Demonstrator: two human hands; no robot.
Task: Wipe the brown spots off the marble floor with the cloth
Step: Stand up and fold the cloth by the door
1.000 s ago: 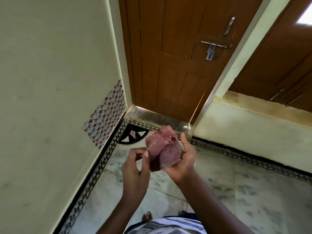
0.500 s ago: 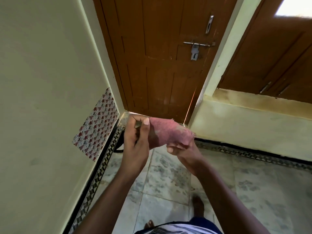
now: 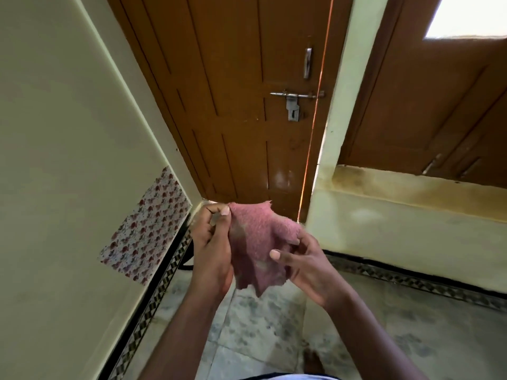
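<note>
A pink cloth (image 3: 259, 242) hangs spread out in front of me, well above the marble floor (image 3: 263, 325). My left hand (image 3: 212, 250) pinches its upper left edge between thumb and fingers. My right hand (image 3: 304, 266) holds its right side, thumb on the front of the cloth and fingers behind. The floor below is pale marble with grey mottling; I cannot make out brown spots from here.
A brown wooden door (image 3: 247, 105) with a metal latch (image 3: 293, 101) stands straight ahead. A cream wall with a floral patch (image 3: 148, 226) is on the left, a low cream wall (image 3: 411, 231) on the right. A patterned black border (image 3: 153, 297) edges the floor. A bare foot (image 3: 312, 360) shows below.
The bunched cloth has been pulled open between both hands and now hangs spread out. The view has tilted up toward the door.
</note>
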